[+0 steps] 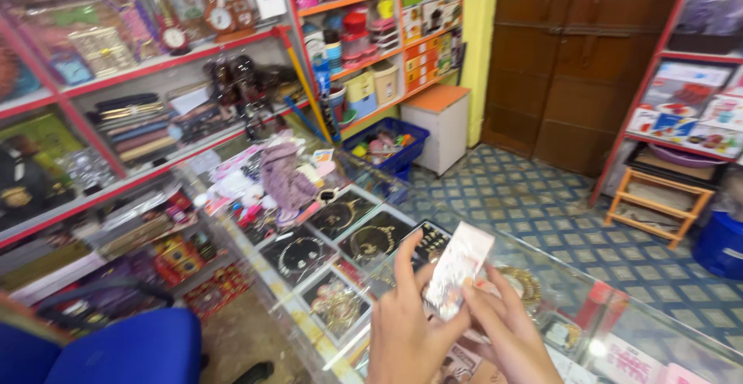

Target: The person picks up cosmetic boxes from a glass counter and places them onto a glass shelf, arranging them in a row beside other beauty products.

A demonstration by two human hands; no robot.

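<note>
Holding one small shiny packet (458, 269), blurred: left hand (406, 330) at 7 o'clock, right hand (507, 330) at 5, both pinching it; wrists cut off.

A blue chair (124, 349) stands beside the glass counter (635, 314), red shelves (155, 63) behind.

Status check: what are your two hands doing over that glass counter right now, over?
Left hand and right hand both gripping a small clear packet. Packet held above the glass counter. Nothing in the way.
</note>
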